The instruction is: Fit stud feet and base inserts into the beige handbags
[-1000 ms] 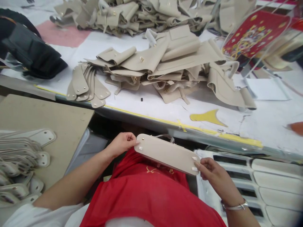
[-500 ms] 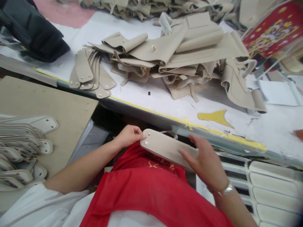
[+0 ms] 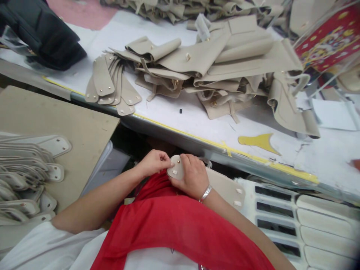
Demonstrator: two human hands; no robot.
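A long beige leather panel (image 3: 223,182) with rounded ends lies across my lap, against a red apron (image 3: 180,221). Its left end carries a small gold stud and a white tab; two white tabs show at the right end. My left hand (image 3: 156,163) is closed, thumb and finger pinching the tip of the left end. Over the panel near that same end, my right hand (image 3: 194,174) is wrapped with the thumb on the near edge and fingers on the far edge. The right palm hides the panel's middle.
Beige bag pieces (image 3: 197,63) are heaped on the white-covered table (image 3: 157,108), beside fanned panels (image 3: 104,77). A black bag (image 3: 42,37) stands far left. Stacked panels (image 3: 25,161) lie on a board (image 3: 56,108) at left. A white slotted rack (image 3: 253,210) with pale panels (image 3: 323,221) is at right.
My right hand has moved left along the panel and closed round it near its left end, uncovering the right end. My left hand keeps its pinch.
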